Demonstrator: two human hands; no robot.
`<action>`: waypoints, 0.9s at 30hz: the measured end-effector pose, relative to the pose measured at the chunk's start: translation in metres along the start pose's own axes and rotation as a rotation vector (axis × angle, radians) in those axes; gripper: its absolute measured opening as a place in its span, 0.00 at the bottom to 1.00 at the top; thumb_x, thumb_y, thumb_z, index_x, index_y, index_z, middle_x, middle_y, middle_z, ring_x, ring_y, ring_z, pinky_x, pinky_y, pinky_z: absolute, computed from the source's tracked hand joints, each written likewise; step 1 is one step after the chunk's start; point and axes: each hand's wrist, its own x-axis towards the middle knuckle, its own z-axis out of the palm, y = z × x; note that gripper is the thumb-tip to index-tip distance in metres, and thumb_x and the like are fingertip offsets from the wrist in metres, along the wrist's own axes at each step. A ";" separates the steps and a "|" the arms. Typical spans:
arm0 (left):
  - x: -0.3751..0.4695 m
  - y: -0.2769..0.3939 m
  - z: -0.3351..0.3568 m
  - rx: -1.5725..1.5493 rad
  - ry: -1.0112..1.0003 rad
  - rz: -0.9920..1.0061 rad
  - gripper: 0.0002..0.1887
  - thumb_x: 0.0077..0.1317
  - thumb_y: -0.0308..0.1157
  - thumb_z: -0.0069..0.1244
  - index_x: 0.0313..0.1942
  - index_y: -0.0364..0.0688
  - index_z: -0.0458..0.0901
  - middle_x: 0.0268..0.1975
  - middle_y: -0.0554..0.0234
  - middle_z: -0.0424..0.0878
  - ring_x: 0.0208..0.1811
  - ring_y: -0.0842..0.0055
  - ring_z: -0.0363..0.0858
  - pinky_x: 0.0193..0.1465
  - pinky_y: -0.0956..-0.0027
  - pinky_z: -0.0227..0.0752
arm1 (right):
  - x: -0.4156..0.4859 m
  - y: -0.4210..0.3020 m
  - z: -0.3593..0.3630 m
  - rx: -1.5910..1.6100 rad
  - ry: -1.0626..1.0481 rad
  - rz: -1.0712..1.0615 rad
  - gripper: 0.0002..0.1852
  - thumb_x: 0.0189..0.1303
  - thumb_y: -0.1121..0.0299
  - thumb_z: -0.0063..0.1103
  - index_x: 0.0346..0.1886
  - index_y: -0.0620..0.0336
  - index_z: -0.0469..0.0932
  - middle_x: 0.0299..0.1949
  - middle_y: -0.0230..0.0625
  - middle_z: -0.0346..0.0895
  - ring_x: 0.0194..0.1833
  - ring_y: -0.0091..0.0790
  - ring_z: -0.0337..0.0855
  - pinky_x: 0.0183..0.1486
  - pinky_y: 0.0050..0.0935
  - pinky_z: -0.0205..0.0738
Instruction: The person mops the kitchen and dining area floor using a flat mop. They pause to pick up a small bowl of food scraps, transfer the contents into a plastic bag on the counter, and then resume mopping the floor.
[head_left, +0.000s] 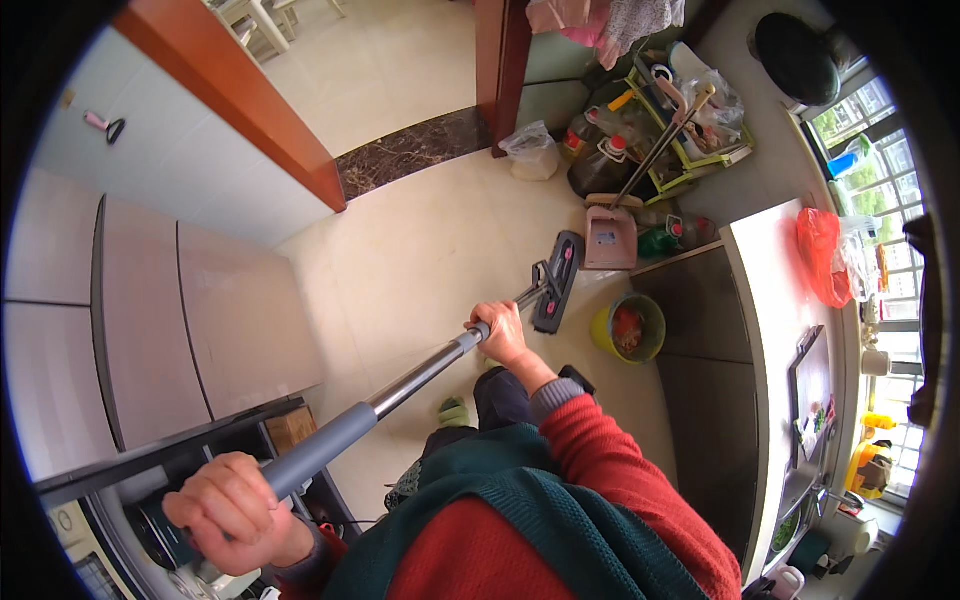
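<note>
A flat mop's pole (409, 382) slants across in front of me. My left hand (229, 510) grips the grey sleeve at its upper end. Farther down, my right hand (499, 330) is closed around the pole near a grey collar. The dark rectangular mop head (559, 281), with pink fittings, rests on the pale tiled floor (382, 262). Just beyond it, a pink dustpan (611, 236) stands with a broom behind it. A yellow-green bin (628, 328) holding reddish waste is to the right of the mop head.
A green rack (667, 176) and large bottles (600, 169) crowd the far corner. Beside the doorway's dark marble threshold (412, 150) sits a plastic bag (532, 154). Dark cabinets (701, 337) under a white counter (765, 300) border the right; a pale refrigerator (232, 315) borders the left.
</note>
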 end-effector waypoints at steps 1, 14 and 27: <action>0.004 -0.010 0.009 0.061 0.037 -0.018 0.14 0.73 0.29 0.35 0.25 0.47 0.58 0.10 0.72 0.67 0.07 0.86 0.62 0.19 0.79 0.64 | 0.014 0.015 -0.007 -0.005 -0.029 -0.013 0.11 0.48 0.67 0.68 0.23 0.52 0.72 0.23 0.31 0.76 0.33 0.41 0.78 0.46 0.39 0.64; 0.049 -0.039 0.051 0.276 0.249 0.060 0.18 0.77 0.33 0.30 0.56 0.29 0.70 0.14 0.76 0.58 0.14 0.88 0.49 0.27 0.75 0.48 | 0.141 0.052 -0.005 0.072 -0.588 -0.189 0.04 0.43 0.73 0.58 0.24 0.52 0.76 0.25 0.40 0.79 0.35 0.50 0.80 0.43 0.43 0.70; 0.083 0.028 0.021 -0.049 0.130 0.189 0.20 0.75 0.37 0.30 0.22 0.43 0.64 0.11 0.69 0.61 0.10 0.82 0.58 0.23 0.70 0.56 | 0.067 -0.057 0.005 0.201 -0.730 -0.132 0.05 0.44 0.72 0.57 0.27 0.52 0.76 0.27 0.40 0.80 0.37 0.48 0.82 0.46 0.45 0.70</action>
